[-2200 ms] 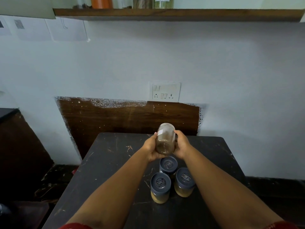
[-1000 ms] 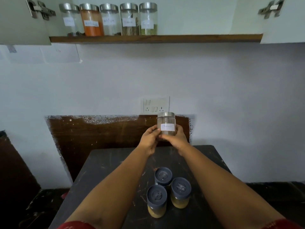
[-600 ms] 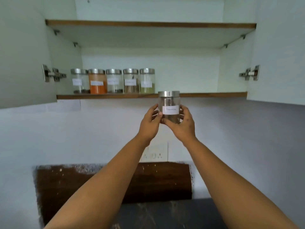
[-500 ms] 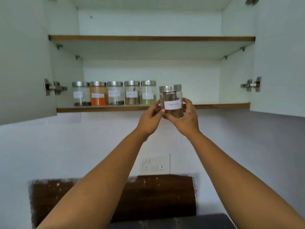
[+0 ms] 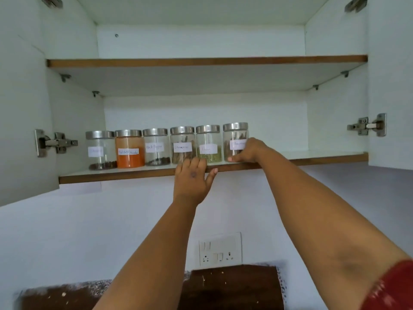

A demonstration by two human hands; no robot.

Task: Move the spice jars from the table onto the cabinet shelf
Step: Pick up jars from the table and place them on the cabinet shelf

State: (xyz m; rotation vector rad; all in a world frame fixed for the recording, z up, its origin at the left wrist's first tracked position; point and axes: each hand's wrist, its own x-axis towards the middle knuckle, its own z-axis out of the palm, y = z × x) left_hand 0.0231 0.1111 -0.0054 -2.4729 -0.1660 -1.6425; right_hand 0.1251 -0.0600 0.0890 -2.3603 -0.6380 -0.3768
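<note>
Standing sixth in the row on the lower cabinet shelf (image 5: 312,158), the cinnamon-stick jar (image 5: 235,142) is gripped by the right hand (image 5: 248,151); left hand (image 5: 192,177) rests flat on the shelf edge. Risk: careless withdrawal could tip it into the neighbouring jar (image 5: 208,143).
</note>
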